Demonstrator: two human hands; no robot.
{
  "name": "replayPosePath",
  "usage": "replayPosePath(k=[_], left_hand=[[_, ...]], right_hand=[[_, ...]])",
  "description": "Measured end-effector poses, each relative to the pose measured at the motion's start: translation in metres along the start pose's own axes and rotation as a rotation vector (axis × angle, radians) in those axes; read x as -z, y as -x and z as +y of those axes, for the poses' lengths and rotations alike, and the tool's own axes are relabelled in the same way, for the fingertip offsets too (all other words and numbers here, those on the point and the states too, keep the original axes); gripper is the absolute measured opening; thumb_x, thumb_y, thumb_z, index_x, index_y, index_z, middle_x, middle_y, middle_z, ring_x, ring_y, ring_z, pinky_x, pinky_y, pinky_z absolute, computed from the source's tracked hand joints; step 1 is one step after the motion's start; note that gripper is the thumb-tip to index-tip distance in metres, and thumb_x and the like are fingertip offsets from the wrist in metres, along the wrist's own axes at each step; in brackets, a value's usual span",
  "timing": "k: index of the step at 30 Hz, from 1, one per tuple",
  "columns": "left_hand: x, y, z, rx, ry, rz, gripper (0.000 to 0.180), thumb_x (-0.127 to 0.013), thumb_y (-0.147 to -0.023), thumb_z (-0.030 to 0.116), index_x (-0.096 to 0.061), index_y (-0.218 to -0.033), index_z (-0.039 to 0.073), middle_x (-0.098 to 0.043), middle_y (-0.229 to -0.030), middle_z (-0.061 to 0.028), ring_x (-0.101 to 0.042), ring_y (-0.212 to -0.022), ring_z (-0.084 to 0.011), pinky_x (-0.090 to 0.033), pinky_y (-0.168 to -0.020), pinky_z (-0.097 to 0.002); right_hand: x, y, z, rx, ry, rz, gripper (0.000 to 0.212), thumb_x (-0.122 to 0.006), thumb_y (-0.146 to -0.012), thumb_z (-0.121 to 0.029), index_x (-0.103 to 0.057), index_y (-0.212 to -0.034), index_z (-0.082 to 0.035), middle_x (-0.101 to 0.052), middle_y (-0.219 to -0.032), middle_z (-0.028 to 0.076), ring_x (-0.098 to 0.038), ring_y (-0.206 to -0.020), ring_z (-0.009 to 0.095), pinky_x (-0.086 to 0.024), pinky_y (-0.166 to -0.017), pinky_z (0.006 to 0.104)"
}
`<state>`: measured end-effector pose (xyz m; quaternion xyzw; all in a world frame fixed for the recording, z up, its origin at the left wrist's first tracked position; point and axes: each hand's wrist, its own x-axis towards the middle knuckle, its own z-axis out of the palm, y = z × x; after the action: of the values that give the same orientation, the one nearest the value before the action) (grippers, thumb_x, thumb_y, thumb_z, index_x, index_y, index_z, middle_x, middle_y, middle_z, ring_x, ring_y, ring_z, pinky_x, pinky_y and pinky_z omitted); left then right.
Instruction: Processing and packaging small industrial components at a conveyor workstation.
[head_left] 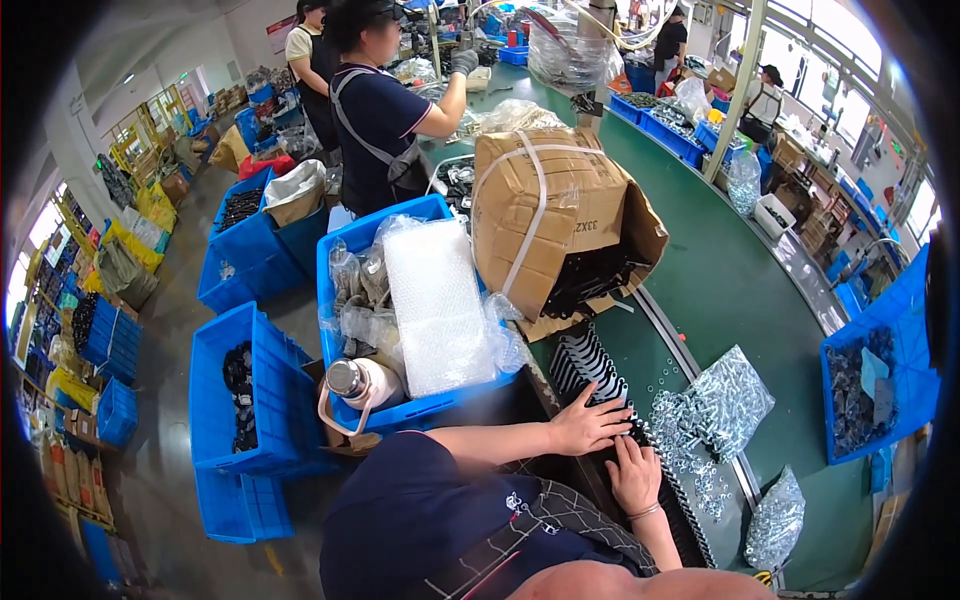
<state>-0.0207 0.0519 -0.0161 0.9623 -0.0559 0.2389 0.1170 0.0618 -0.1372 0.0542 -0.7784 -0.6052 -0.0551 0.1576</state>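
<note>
A long row of dark, closely nested parts with bright rims [584,366] runs along the near edge of the green work surface. My left hand [588,424] lies across this row, its fingers stretched out to the right. Just below it, my right hand [636,478] rests on the same row, fingers extended and pointing away from me; a bracelet circles its wrist. Neither hand visibly grips a part. To the right of the hands spreads a heap of small silver metal pieces [680,430], beside a clear bag of similar pieces [735,395].
A cardboard box [540,200] holding black parts lies open beyond the row. At left stand a blue crate [440,400] with bubble wrap [435,310], a flask [362,384] and blue bins [215,390]. Another filled bag [775,520] sits lower right. A co-worker [375,130] stands ahead.
</note>
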Motion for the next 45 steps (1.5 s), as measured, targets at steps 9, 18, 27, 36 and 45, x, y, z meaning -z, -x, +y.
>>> replayPosePath(k=[9, 18, 27, 36, 45], left_hand=[[0.003, -0.002, 0.004, -0.026, -0.009, -0.04, 0.045, -0.057, -0.091, 0.035, -0.057, -0.134, 0.024, -0.049, -0.146, 0.0009, -0.042, -0.137, -0.0201, -0.01, -0.112, -0.0683], [0.019, -0.013, -0.001, 0.013, -0.017, -0.133, 0.044, -0.057, -0.089, 0.029, -0.059, -0.132, 0.019, -0.049, -0.146, -0.0032, -0.042, -0.136, -0.0214, -0.016, -0.109, -0.0679], [0.027, -0.012, -0.024, 0.179, -0.08, -0.106, 0.057, -0.057, -0.091, 0.036, -0.047, -0.142, 0.012, -0.037, -0.154, -0.0038, -0.033, -0.142, -0.0231, -0.013, -0.113, -0.064], [0.028, -0.011, -0.017, 0.146, -0.165, -0.195, 0.063, -0.057, -0.09, 0.044, -0.046, -0.143, 0.01, -0.031, -0.157, -0.003, -0.025, -0.145, -0.0244, -0.009, -0.112, -0.067], [0.028, -0.012, -0.012, 0.157, -0.153, -0.206, 0.072, -0.056, -0.089, 0.053, -0.045, -0.143, 0.008, -0.03, -0.158, -0.0035, -0.023, -0.147, -0.0232, -0.007, -0.112, -0.0682]], right_hand=[[-0.002, 0.01, 0.003, -0.058, -0.013, -0.053, 0.054, -0.071, -0.077, -0.024, -0.057, -0.126, -0.007, -0.059, -0.123, 0.006, -0.056, -0.09, 0.029, -0.045, -0.078, 0.0403], [-0.01, 0.001, 0.007, -0.1, -0.029, -0.027, 0.051, -0.068, -0.082, -0.027, -0.057, -0.128, -0.009, -0.057, -0.125, 0.004, -0.054, -0.094, 0.025, -0.045, -0.083, 0.0389], [-0.007, 0.008, 0.01, -0.078, -0.028, 0.034, 0.05, -0.07, -0.08, -0.028, -0.059, -0.124, -0.009, -0.058, -0.123, 0.002, -0.054, -0.088, 0.021, -0.045, -0.079, 0.0359], [-0.009, 0.009, 0.012, -0.062, -0.024, 0.037, 0.052, -0.072, -0.077, -0.027, -0.06, -0.124, -0.009, -0.058, -0.122, 0.001, -0.054, -0.085, 0.02, -0.045, -0.076, 0.0352], [-0.008, 0.008, 0.009, -0.084, -0.031, -0.026, 0.053, -0.07, -0.079, -0.029, -0.058, -0.128, -0.01, -0.057, -0.126, 0.002, -0.054, -0.091, 0.021, -0.045, -0.082, 0.0355]])
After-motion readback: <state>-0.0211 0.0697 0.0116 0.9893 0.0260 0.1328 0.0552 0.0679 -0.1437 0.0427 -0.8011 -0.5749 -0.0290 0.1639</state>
